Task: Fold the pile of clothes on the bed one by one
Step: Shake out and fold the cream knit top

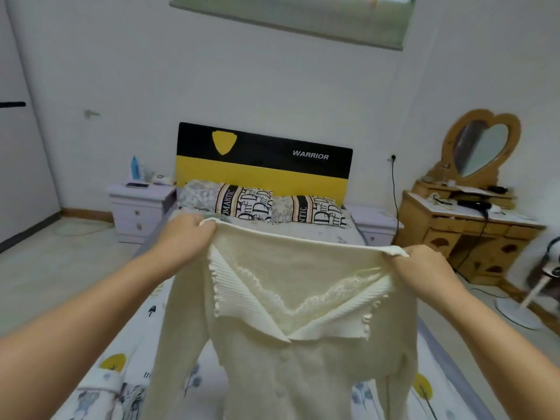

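A cream knitted cardigan with a ribbed collar, lace trim and buttons hangs in the air in front of me, spread wide above the bed. My left hand grips its left shoulder corner. My right hand grips the right shoulder corner. Between the two hands the top edge is pulled taut. Its sleeves hang down on both sides and its lower part runs out of view. No pile of clothes shows; the cardigan hides much of the bed.
The bed has a patterned sheet, two printed pillows and a black and yellow headboard. A white nightstand stands at the left, a wooden dressing table with a heart mirror at the right, a fan base on the floor.
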Demonstrator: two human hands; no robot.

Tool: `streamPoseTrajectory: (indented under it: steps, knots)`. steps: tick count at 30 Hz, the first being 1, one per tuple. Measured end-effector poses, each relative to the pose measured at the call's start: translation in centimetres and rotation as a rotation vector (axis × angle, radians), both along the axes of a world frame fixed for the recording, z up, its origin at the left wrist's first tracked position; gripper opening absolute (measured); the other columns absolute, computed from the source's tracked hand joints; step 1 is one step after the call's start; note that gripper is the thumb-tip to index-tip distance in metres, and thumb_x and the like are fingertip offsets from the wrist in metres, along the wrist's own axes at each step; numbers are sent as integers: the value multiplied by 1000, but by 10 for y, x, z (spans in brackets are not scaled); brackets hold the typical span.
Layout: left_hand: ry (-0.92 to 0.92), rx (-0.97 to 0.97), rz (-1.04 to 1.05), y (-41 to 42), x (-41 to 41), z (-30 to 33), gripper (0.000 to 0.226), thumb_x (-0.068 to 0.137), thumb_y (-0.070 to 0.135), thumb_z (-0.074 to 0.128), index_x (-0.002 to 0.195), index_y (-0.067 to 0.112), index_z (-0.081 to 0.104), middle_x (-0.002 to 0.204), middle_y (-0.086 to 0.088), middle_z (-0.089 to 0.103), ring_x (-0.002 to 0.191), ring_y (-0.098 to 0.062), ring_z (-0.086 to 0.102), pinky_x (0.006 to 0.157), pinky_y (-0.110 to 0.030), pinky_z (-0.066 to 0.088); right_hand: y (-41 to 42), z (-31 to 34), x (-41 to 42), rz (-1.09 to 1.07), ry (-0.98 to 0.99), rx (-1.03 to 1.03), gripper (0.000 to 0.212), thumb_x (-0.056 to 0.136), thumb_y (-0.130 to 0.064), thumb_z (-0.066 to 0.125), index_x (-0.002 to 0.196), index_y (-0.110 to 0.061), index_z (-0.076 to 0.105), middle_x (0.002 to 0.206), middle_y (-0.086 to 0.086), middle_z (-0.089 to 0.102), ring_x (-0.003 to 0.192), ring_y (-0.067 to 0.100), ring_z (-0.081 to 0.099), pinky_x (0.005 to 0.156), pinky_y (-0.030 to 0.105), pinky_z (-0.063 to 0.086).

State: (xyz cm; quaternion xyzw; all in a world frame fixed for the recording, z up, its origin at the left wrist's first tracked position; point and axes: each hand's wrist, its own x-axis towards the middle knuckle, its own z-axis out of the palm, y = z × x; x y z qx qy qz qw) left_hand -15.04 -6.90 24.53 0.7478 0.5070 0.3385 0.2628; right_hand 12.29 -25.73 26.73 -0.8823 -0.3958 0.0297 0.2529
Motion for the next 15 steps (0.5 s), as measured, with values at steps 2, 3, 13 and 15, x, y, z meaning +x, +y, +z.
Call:
streamPoseTrajectory:
  steps: [2, 3, 13, 15]
  knots:
    - [-82, -124, -71, -4, 7, -6, 36, 92, 25, 44, 57, 15, 46, 57, -4, 44, 57, -21, 41, 51, -27, 26, -9, -9, 5, 57, 169, -34, 36, 92, -33, 51, 67, -8, 50, 61, 6, 44, 55, 18, 39, 53, 28, 26]
    - [-99, -156, -110, -5, 9, -9, 36, 91, 27, 46, 56, 16, 45, 55, -3, 42, 53, -19, 38, 49, -25, 24, -17, -14, 7, 93, 261, -50, 37, 91, -36, 55, 65, -10, 47, 58, 6, 40, 51, 16, 35, 49, 26, 25]
    - [172, -654, -804, 20, 15, -33, 69, 44, 33, 84, 99, -4, 64, 99, -26, 68, 77, -26, 68, 73, -39, 54, -109, -59, 57, 341, 1131, -77, 39, 69, -12, 74, 103, 4, 65, 94, 17, 68, 83, 25, 67, 73, 32, 56]
    - [129, -794, -927, 24, 19, -41, 77, 41, 31, 93, 100, -9, 64, 103, -31, 65, 81, -31, 68, 72, -38, 56, -125, -64, 61, 326, 1195, -18, 43, 73, -4, 71, 111, 12, 58, 97, 20, 68, 84, 27, 68, 73, 33, 57]
